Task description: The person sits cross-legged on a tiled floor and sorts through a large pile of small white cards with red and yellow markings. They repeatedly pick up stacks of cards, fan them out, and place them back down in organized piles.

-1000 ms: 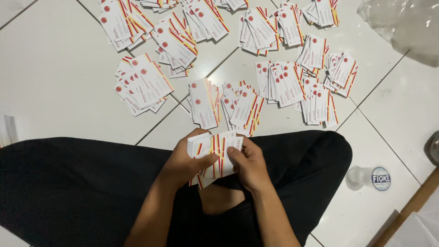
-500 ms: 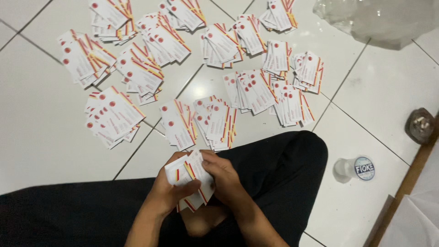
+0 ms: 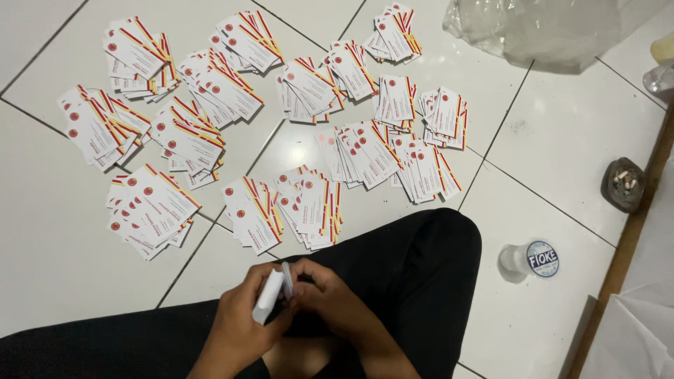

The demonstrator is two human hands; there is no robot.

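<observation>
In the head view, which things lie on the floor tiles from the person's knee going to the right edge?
Black-trousered knee → plastic cup with printed lid → small dark ashtray → wooden strip.

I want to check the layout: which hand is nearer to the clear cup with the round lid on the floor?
The right hand is nearer. The cup stands to its right, past the knee; the left hand, holding the card stack, is farther away.

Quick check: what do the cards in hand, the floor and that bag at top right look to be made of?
Cards: thin white card, probably coated; the stack edge looks crisp.
Floor: glazed white tile, with grout lines and soft reflections.
Bag: clear crinkled plastic film.
</observation>
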